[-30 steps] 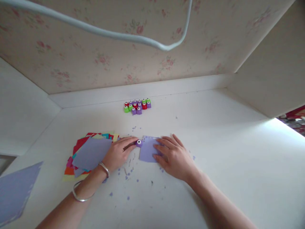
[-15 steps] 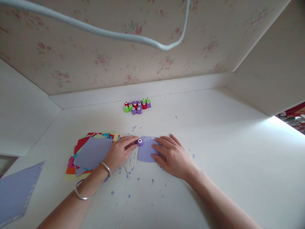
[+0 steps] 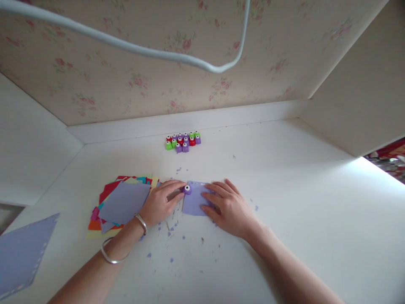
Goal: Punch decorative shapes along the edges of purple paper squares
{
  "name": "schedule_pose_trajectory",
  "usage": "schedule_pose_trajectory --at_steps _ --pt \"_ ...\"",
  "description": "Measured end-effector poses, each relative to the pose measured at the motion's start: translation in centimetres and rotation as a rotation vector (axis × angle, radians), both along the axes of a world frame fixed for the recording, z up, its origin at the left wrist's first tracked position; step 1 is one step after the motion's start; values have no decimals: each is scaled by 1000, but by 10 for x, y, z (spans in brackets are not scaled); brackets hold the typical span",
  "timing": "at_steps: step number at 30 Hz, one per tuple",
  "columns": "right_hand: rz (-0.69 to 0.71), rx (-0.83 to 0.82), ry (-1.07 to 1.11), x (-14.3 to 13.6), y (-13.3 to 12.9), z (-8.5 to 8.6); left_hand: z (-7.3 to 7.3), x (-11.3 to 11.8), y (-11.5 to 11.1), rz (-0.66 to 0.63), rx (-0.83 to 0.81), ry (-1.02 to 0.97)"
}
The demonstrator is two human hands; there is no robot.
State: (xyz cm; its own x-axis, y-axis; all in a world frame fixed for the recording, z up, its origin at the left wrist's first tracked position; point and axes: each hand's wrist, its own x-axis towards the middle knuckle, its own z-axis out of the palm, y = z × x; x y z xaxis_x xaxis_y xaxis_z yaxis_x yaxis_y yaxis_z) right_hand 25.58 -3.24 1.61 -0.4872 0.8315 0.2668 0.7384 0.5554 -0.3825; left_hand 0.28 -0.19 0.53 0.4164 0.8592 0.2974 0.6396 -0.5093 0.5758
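Observation:
Between the thumb and fingers of my left hand [image 3: 164, 202] is a small purple punch [image 3: 187, 189] with a white and black button on top. The punch sits at the upper left edge of a purple paper square [image 3: 193, 200], which has small punched holes along its top edge. My right hand [image 3: 229, 204] lies on the right part of that square, fingers spread, and hides some of it. A stack of coloured paper [image 3: 125, 202], purple sheet on top, lies left of my left hand, partly hidden behind it.
Several red, green and purple punches [image 3: 182, 141] stand grouped near the wall. Another purple sheet [image 3: 28, 251] with punched edges lies at the far left. Small purple cut-outs [image 3: 171, 260] are scattered over the white table [image 3: 300, 190]. A pale cable [image 3: 142, 50] hangs in front above.
The camera view has shifted slightly. My left hand and the punch are a touch lower at the paper's left edge. My right hand stays on the paper.

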Motion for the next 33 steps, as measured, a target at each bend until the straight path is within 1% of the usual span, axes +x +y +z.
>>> schedule_pose_trajectory --at_steps 4,8,10,12,14,21,27,33 --pt "4 -11 -8 0 0 1 12 1 -2 14 -8 -80" --pt "8 -12 -10 0 0 0 20 7 0 108 -71 -119" --pt "9 -12 -8 0 0 0 20 10 2 132 -139 -108" --pt "9 -18 -7 0 0 1 18 13 4 118 -203 -108" --pt "9 -23 -9 0 0 1 17 15 5 104 -231 -118" --pt "6 -12 -4 0 0 2 15 17 8 126 -221 -115" --pt "8 -23 -8 0 0 2 14 15 11 113 -292 -121" --pt "1 -26 0 0 0 1 15 14 10 116 -267 -114"
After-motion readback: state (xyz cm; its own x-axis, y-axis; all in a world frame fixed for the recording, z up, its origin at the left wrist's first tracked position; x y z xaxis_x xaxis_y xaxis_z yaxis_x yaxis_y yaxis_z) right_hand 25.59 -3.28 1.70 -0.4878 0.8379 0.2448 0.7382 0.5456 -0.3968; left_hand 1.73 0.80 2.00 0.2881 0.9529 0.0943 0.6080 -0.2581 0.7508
